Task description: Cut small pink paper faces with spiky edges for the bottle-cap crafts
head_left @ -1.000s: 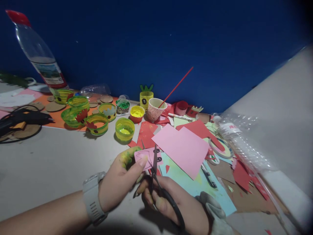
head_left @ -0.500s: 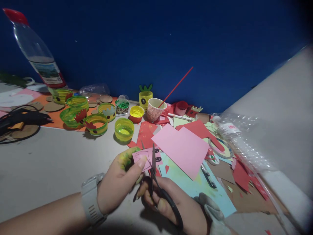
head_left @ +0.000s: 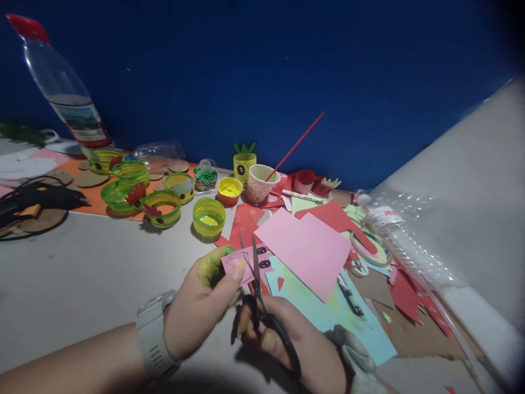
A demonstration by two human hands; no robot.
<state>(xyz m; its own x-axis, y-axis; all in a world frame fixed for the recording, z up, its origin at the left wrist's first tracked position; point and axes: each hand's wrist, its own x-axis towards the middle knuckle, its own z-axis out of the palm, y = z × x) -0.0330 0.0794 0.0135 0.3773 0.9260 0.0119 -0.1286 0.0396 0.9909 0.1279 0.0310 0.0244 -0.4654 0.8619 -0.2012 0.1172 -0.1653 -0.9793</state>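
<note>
In the head view, the left hand (head_left: 200, 309) pinches a small pink card (head_left: 232, 262) between thumb and fingers, above the near middle of the counter (head_left: 102, 284). A thin zigzag line is drawn on the card, and two dark ovals with pale marks sit towards its right end. The right hand (head_left: 293, 334) grips black-handled scissors (head_left: 256, 268), fingers wrapped at the loops; the blades stand a little apart across the card.

At the far left, a clear plastic bottle (head_left: 61, 82) with a red cap carries a landscape label, its lettering too small to read. Another clear bottle (head_left: 414, 246), ridged and lying at the right, has a white label (head_left: 385, 215) with red characters, too blurred to read surely.

Beyond the left hand are glossy yellow-green cups (head_left: 209, 217), some with jagged paper trims; the nearest to the hands has bright yellow at its bottom. Behind it, one small tub (head_left: 205, 178) holds lumpy green paint and a red-sided tub (head_left: 230, 190) thick yellow paint. A pebble-patterned paper cup (head_left: 258, 189) holds a slim red stick (head_left: 301, 137). Larger smooth pink sheets (head_left: 305, 246) overlap red paper (head_left: 246, 221) and a yellow-stained light-blue sheet (head_left: 356, 328). At the left, a black glue gun (head_left: 39, 200) lies near flat wooden discs (head_left: 91, 178).
</note>
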